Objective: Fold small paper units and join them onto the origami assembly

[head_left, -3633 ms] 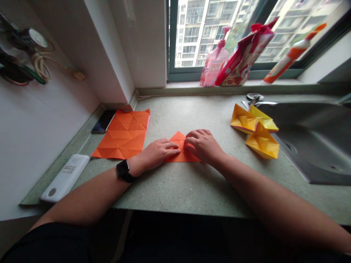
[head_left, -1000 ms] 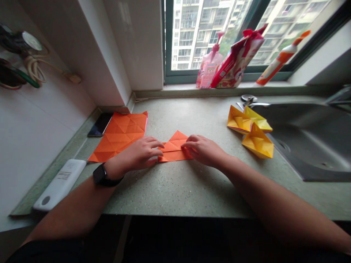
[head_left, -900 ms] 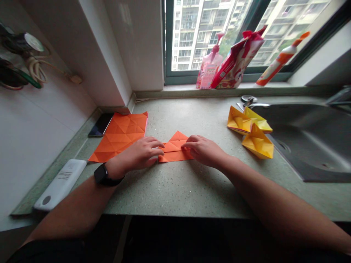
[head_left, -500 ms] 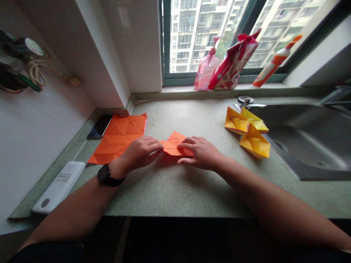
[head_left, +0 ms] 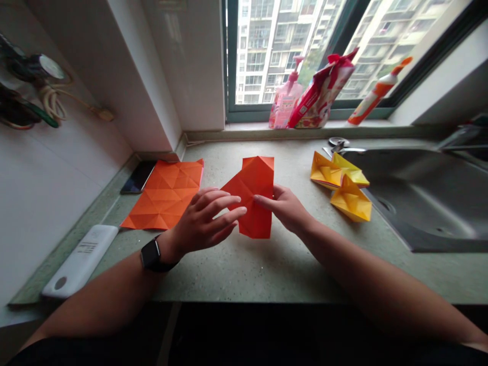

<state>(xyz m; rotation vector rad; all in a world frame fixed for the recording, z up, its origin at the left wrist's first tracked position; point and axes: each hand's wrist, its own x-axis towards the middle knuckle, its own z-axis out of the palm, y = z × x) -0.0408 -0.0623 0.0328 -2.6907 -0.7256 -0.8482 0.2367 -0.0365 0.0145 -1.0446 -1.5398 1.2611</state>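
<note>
A partly folded orange sheet of origami paper (head_left: pixel 256 173) is held up above the counter, its creased face toward me. My right hand (head_left: pixel 292 208) pinches its right side, thumb on the front and fingers behind. My left hand (head_left: pixel 209 216), with a dark watch on the wrist, is at the paper's left side. Its fingers are stretched out and apart in front of the sheet; whether they touch it I cannot tell. To the left lies a creased orange sheet (head_left: pixel 168 188), spread flat with a pink edge showing.
Folded yellow paper boats (head_left: pixel 351 199) stand on the counter (head_left: pixel 213 274) beside the steel sink (head_left: pixel 430 203). A phone (head_left: pixel 138 177) and a white power bank (head_left: pixel 80 262) lie at left. A pump bottle (head_left: pixel 284 104), a red bag (head_left: pixel 324 94) and an orange-white bottle (head_left: pixel 375 96) line the windowsill.
The orange paper has been lifted off the counter and turned upright, opening out wider. My right hand now grips its side, while my left hand has let go and spread its fingers.
</note>
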